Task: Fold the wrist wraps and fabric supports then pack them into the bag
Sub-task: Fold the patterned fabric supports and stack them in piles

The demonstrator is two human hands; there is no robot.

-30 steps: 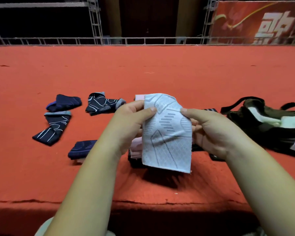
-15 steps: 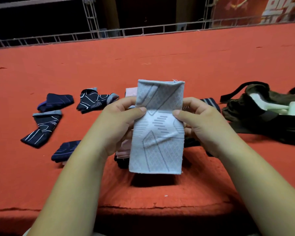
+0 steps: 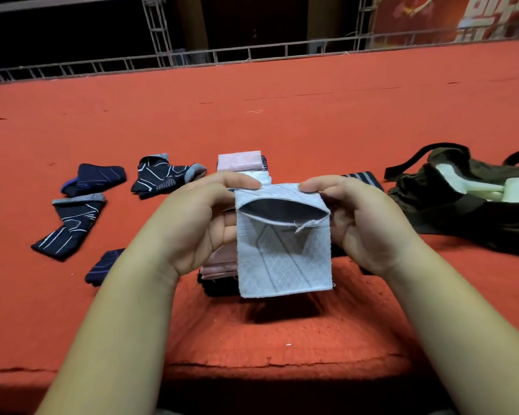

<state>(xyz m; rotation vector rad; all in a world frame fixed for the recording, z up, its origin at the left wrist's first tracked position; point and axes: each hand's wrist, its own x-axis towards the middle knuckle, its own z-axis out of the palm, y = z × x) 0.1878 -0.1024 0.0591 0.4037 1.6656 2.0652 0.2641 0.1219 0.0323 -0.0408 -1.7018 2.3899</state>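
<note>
A light grey patterned fabric support (image 3: pixel 285 259) hangs in front of me above the red surface, doubled over at the top, its dark inner side showing in the fold. My left hand (image 3: pixel 201 223) pinches its upper left corner and my right hand (image 3: pixel 363 220) pinches its upper right corner. Behind it lies a pile of folded pink and dark supports (image 3: pixel 238 161), mostly hidden by the held piece. Several dark navy wraps with white lines lie to the left (image 3: pixel 69 226) (image 3: pixel 165 175) (image 3: pixel 95 178) (image 3: pixel 102 265). A dark olive bag (image 3: pixel 450 223) lies open at the right with white pieces inside.
The red carpeted platform (image 3: pixel 282 115) stretches far back to a metal truss rail (image 3: pixel 252 53). Its front edge (image 3: pixel 252 363) runs just below my forearms. A striped dark piece (image 3: pixel 363 178) shows behind my right hand.
The grey support's top half has been folded over toward me, so it now hangs about half as long. Both hands shifted up to pinch the new top fold.
</note>
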